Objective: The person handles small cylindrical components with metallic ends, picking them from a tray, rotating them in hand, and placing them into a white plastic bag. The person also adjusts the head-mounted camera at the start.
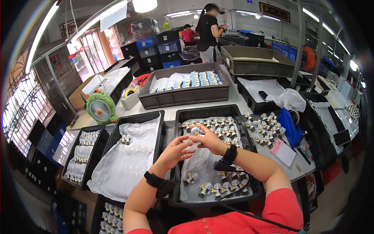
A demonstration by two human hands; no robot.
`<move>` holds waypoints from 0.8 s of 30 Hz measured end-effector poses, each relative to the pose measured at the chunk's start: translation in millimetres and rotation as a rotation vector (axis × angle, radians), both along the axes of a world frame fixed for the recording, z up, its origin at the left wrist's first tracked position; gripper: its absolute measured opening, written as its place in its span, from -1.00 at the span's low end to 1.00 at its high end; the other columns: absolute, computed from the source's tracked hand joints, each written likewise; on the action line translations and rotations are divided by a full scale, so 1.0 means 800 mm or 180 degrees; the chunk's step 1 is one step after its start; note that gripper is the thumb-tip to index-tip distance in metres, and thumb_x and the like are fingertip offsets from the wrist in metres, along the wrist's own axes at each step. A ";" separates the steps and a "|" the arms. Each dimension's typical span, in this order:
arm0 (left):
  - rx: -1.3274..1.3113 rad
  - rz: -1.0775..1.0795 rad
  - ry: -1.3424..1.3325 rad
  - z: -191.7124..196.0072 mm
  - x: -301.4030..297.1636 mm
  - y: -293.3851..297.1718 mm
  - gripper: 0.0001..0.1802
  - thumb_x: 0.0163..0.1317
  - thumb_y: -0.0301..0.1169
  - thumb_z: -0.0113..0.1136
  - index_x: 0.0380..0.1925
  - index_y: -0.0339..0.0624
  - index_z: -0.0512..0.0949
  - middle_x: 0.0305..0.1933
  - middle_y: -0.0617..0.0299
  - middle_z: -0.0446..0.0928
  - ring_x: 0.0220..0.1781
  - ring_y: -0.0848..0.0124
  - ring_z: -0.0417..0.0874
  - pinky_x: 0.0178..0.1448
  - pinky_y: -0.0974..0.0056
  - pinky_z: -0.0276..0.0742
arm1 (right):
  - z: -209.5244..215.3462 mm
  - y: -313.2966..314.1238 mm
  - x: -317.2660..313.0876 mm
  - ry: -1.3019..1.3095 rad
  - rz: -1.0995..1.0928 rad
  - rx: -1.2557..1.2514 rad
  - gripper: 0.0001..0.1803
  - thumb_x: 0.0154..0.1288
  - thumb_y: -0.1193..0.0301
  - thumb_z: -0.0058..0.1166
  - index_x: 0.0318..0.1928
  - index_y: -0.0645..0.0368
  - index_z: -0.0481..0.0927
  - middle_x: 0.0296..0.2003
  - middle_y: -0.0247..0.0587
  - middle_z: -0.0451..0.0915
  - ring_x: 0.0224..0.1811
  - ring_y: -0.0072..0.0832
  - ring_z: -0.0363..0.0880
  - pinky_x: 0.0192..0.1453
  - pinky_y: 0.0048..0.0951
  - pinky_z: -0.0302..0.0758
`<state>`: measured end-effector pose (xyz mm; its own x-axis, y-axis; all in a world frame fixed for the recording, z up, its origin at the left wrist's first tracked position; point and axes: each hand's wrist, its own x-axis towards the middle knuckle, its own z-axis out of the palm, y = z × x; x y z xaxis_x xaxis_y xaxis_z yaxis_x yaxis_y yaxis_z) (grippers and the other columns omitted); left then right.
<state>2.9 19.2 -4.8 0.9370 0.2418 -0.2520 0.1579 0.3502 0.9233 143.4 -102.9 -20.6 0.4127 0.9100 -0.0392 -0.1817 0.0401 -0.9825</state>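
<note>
My right hand [209, 139] grips a small white and brass valve part [194, 131] above a black tray [176, 156] lined with white sheet. My left hand [176, 151] sits just below it, fingers curled toward the same part, touching or nearly touching it. Several like parts lie in rows at the tray's far end [212, 124] and near end [218, 188]. A second black tray [117, 132] to the left holds white sheet and a small cluster of parts [125, 139]. Both wrists wear black bands.
Loose parts [265, 126] lie on the table at right beside a blue bin [290, 126] and a pink notepad [277, 147]. A grey crate [183, 95] of parts stands behind. A green fan [100, 109] sits at left. People stand at the back [208, 31].
</note>
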 end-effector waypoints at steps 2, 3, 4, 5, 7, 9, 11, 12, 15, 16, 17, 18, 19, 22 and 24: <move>-0.0274 -0.0010 -0.0054 -0.005 0.000 0.000 -0.56 0.26 -0.29 0.07 0.10 -0.10 0.25 0.02 0.21 0.38 -0.03 0.25 0.55 -0.04 0.26 0.50 | 0.001 0.001 -0.004 -0.0285 -0.0040 0.0072 -0.53 0.19 0.27 0.14 0.09 -0.07 0.31 -0.18 -0.40 0.49 -0.23 -0.65 0.46 -0.27 -0.55 0.39; -0.0355 -0.0050 -0.0091 -0.008 0.001 -0.001 -0.56 0.27 -0.28 0.06 0.11 -0.10 0.24 0.02 0.20 0.38 -0.02 0.23 0.55 -0.04 0.25 0.51 | 0.001 0.001 -0.007 -0.0435 -0.0063 0.0089 -0.53 0.20 0.28 0.12 0.11 -0.07 0.30 -0.17 -0.38 0.49 -0.24 -0.66 0.46 -0.27 -0.56 0.40; -0.0438 -0.0090 -0.0127 -0.009 0.001 -0.003 -0.56 0.28 -0.27 0.04 0.11 -0.11 0.23 0.03 0.19 0.38 -0.01 0.22 0.54 -0.04 0.24 0.51 | -0.007 0.004 -0.006 -0.0482 -0.0098 0.0151 -0.52 0.18 0.31 0.12 0.10 -0.04 0.31 -0.14 -0.34 0.47 -0.22 -0.63 0.47 -0.29 -0.57 0.41; -0.0521 -0.0129 -0.0161 -0.010 0.001 -0.006 -0.56 0.29 -0.26 0.02 0.12 -0.11 0.22 0.04 0.18 0.38 0.00 0.20 0.54 -0.04 0.23 0.51 | -0.014 0.006 -0.006 -0.0699 -0.0119 0.0205 -0.53 0.17 0.32 0.12 0.10 -0.03 0.32 -0.13 -0.32 0.46 -0.21 -0.63 0.47 -0.30 -0.57 0.41; -0.0479 -0.0146 -0.0157 -0.005 -0.001 -0.013 -0.54 0.32 -0.23 -0.02 0.13 -0.14 0.16 0.05 0.16 0.37 0.00 0.17 0.53 -0.04 0.20 0.51 | -0.019 0.010 -0.007 -0.1157 -0.0142 0.0338 -0.53 0.16 0.33 0.12 0.09 -0.01 0.33 -0.10 -0.28 0.44 -0.20 -0.63 0.48 -0.30 -0.57 0.42; -0.0592 -0.0327 -0.0188 -0.011 -0.001 -0.010 -0.43 0.31 -0.23 -0.01 0.22 -0.16 0.06 0.05 0.17 0.35 -0.02 0.19 0.54 -0.04 0.21 0.51 | -0.019 0.009 -0.011 -0.1357 -0.0100 0.0363 -0.53 0.17 0.35 0.09 0.10 0.06 0.33 -0.02 -0.21 0.41 -0.05 -0.54 0.44 -0.10 -0.48 0.42; -0.0598 -0.0356 -0.0176 -0.013 0.000 -0.009 -0.53 0.31 -0.22 -0.01 0.13 -0.11 0.15 0.03 0.20 0.37 -0.01 0.22 0.53 -0.01 0.17 0.50 | -0.025 0.011 -0.012 -0.1598 -0.0094 0.0443 -0.53 0.17 0.35 0.07 0.11 0.09 0.33 0.01 -0.19 0.40 0.02 -0.48 0.40 0.02 -0.44 0.38; -0.0615 -0.0347 -0.0165 -0.015 -0.001 -0.008 -0.55 0.30 -0.22 -0.01 0.10 -0.10 0.17 0.01 0.20 0.37 -0.01 0.23 0.53 -0.01 0.17 0.50 | -0.024 0.011 -0.013 -0.1620 -0.0062 0.0368 -0.50 0.17 0.34 0.08 0.12 0.13 0.31 0.04 -0.15 0.39 0.11 -0.40 0.34 0.14 -0.42 0.30; -0.0690 -0.0362 -0.0232 -0.024 0.001 -0.004 -0.58 0.30 -0.22 0.00 0.08 -0.09 0.18 -0.04 0.22 0.38 -0.05 0.29 0.52 0.00 0.14 0.49 | -0.035 0.015 -0.014 -0.1993 -0.0199 0.0370 -0.47 0.14 0.34 0.09 0.13 0.16 0.31 0.06 -0.11 0.37 0.12 -0.38 0.34 0.13 -0.41 0.32; -0.0718 -0.0370 -0.0271 -0.027 0.001 -0.003 -0.58 0.30 -0.23 0.00 0.07 -0.09 0.18 -0.06 0.23 0.39 -0.06 0.31 0.52 0.00 0.13 0.49 | -0.035 0.013 -0.015 -0.2063 -0.0188 0.0396 -0.44 0.13 0.33 0.11 0.14 0.17 0.30 0.06 -0.09 0.36 0.13 -0.35 0.34 0.15 -0.39 0.30; -0.0733 -0.0297 -0.0247 -0.027 0.001 -0.004 -0.57 0.30 -0.24 0.00 0.08 -0.10 0.17 -0.08 0.23 0.39 -0.08 0.33 0.52 -0.01 0.12 0.49 | -0.033 0.011 -0.018 -0.2133 -0.0178 0.0423 -0.42 0.11 0.33 0.12 0.15 0.18 0.29 0.07 -0.08 0.35 0.14 -0.33 0.33 0.16 -0.38 0.29; -0.0753 -0.0217 -0.0230 -0.027 0.000 -0.005 -0.56 0.30 -0.25 0.00 0.09 -0.11 0.16 -0.10 0.24 0.39 -0.10 0.35 0.52 -0.01 0.11 0.49 | -0.032 0.010 -0.020 -0.2209 -0.0158 0.0446 -0.39 0.10 0.33 0.13 0.16 0.20 0.28 0.08 -0.06 0.34 0.15 -0.30 0.32 0.18 -0.37 0.28; -0.0772 -0.0138 -0.0213 -0.027 0.000 -0.006 -0.55 0.30 -0.26 0.00 0.10 -0.12 0.16 -0.12 0.24 0.39 -0.12 0.36 0.53 -0.02 0.10 0.49 | -0.029 0.009 -0.023 -0.2295 -0.0129 0.0424 -0.37 0.08 0.33 0.14 0.17 0.21 0.26 0.09 -0.05 0.33 0.16 -0.28 0.30 0.20 -0.35 0.25; -0.0823 -0.0041 -0.0307 -0.042 0.002 0.003 -0.48 0.29 -0.28 0.00 0.18 -0.14 0.10 -0.13 0.24 0.39 -0.14 0.38 0.53 -0.03 0.08 0.50 | -0.025 0.005 -0.032 -0.2551 -0.0106 0.0525 -0.27 0.02 0.31 0.17 0.22 0.22 0.21 0.12 -0.02 0.29 0.22 -0.21 0.23 0.29 -0.31 0.15; -0.0910 0.0023 -0.0414 -0.046 0.005 0.008 -0.41 0.30 -0.29 0.00 0.25 -0.13 0.02 -0.15 0.25 0.40 -0.20 0.39 0.54 -0.06 0.08 0.50 | -0.020 0.007 -0.032 -0.2498 -0.0092 0.0562 -0.25 0.02 0.31 0.18 0.23 0.22 0.20 0.13 -0.01 0.27 0.23 -0.21 0.22 0.29 -0.31 0.15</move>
<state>7.1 25.4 -41.5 0.9644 0.1853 -0.1889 0.0415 0.5991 0.7996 118.0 -97.5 -36.4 0.2837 0.8642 0.4155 0.5627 0.2008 -0.8019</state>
